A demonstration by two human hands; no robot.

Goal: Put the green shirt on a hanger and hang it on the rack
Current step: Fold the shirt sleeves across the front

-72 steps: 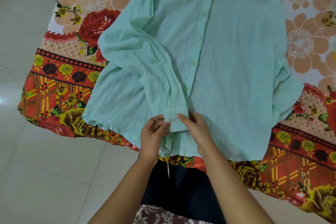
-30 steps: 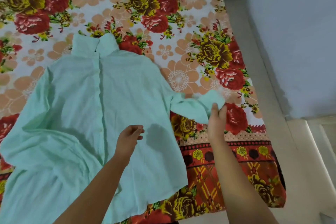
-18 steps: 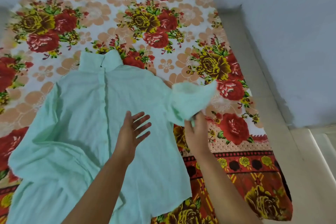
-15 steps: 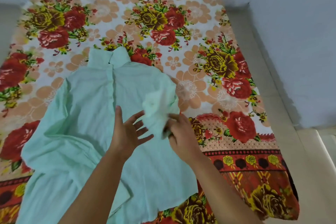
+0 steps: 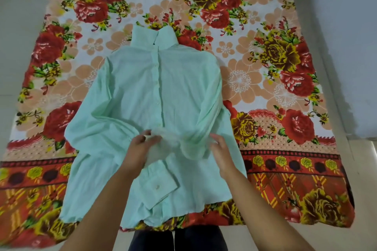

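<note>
Half a second ago the right-side sleeve (image 5: 210, 112) was bunched in the right hand above the shirt front; now it has been swept across the chest, and its cuff lies, blurred, low on the front between the two hands. The view has also swung to look squarely down on the garment.

The green shirt (image 5: 173, 91) lies flat and buttoned on the floral sheet (image 5: 275, 67), which is spread on the floor (image 5: 20, 47). Its collar (image 5: 153, 40) points away from the person, and the other sleeve's cuff (image 5: 157, 185) is crossed over the lower front near the hem.

The left hand (image 5: 138, 151) sits on the shirt's middle with its fingers in a smear of moving cloth, so I cannot tell whether it pinches the fabric or only presses it. The right hand (image 5: 223, 155) rests just beside the folded cuff, fingers loosely straight, gripping nothing that shows.

By my reading this is preparation: tidying the shirt and gathering its sleeves. The hanging itself has not begun, and neither hanger nor rack is in view.

Next, a hanger probably has to be fetched. Its arms would then go in through the collar or up from the hem, one shoulder at a time. The fabric looks thin and limp, so the crossed sleeves will likely slide loose once the shirt is lifted
</note>
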